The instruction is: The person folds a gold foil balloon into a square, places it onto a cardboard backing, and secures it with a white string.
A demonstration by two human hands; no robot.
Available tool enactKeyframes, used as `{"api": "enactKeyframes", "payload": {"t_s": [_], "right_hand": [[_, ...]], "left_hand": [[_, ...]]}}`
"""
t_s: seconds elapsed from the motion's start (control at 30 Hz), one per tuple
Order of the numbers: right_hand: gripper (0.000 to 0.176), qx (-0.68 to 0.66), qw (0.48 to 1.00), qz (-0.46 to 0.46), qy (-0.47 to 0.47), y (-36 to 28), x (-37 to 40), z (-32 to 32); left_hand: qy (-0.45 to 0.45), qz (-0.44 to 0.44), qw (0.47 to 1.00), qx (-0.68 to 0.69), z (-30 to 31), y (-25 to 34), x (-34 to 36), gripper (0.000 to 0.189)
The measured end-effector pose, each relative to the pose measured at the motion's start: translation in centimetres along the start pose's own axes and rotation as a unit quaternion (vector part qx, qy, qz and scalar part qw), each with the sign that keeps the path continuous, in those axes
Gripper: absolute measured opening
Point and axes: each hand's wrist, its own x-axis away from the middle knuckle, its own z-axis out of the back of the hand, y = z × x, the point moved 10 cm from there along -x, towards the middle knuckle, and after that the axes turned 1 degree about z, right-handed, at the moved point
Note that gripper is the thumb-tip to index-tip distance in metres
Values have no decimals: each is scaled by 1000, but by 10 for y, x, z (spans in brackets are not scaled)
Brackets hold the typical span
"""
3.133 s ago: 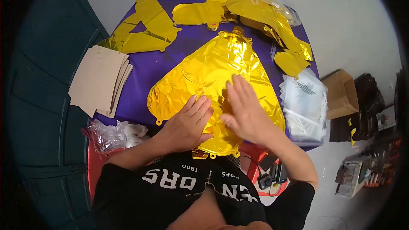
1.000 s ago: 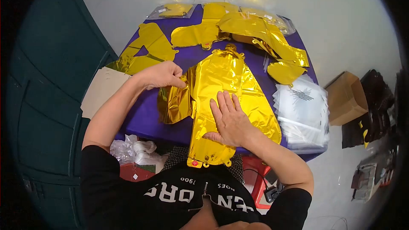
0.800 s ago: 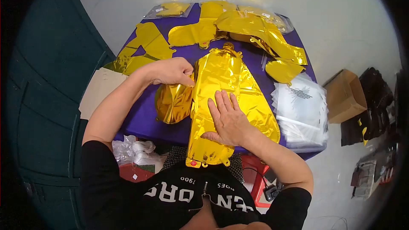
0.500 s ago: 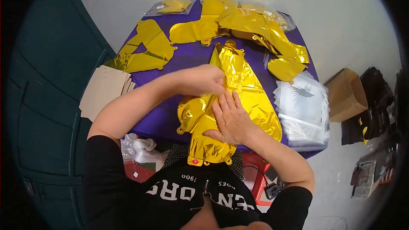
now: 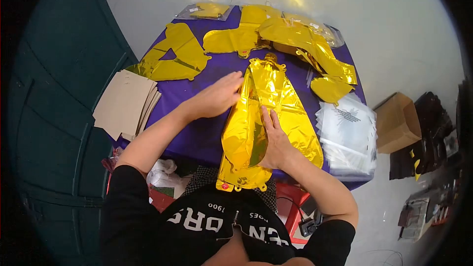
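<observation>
A desk covered in a purple cloth (image 5: 197, 130) fills the middle of the view. In its centre lies a large, crinkled gold foil balloon (image 5: 293, 116), flat and uninflated, its near end hanging over the desk edge toward the person. Its left side is folded over and stands up as a glossy flap. More flat gold foil balloons are spread along the far side, one at the far left (image 5: 175, 56) and a heap at the far right (image 5: 300, 34). A stack of clear printed plastic bags (image 5: 347, 135) sits at the desk's right edge, just beside the large balloon. A stack of tan cardboard sheets (image 5: 123, 103) overlaps the left edge. A brown cardboard box (image 5: 396, 120) stands on the floor to the right. The left hand (image 5: 217, 98) rests with an open grip, fingers stretched against the flap's upper edge. The right hand (image 5: 276, 140) presses flat on the balloon behind the flap, its grip open and partly hidden by the foil.
</observation>
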Motion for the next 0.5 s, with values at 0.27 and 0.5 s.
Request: {"api": "enactKeyframes", "payload": {"t_s": [0.27, 0.5], "right_hand": [[84, -14, 999, 34, 18, -1, 2, -2], [82, -10, 999, 18, -36, -1, 0, -10]], "left_hand": [[-74, -40, 986, -147, -58, 14, 4, 74], [-62, -38, 981, -181, -53, 24, 2, 78]]}}
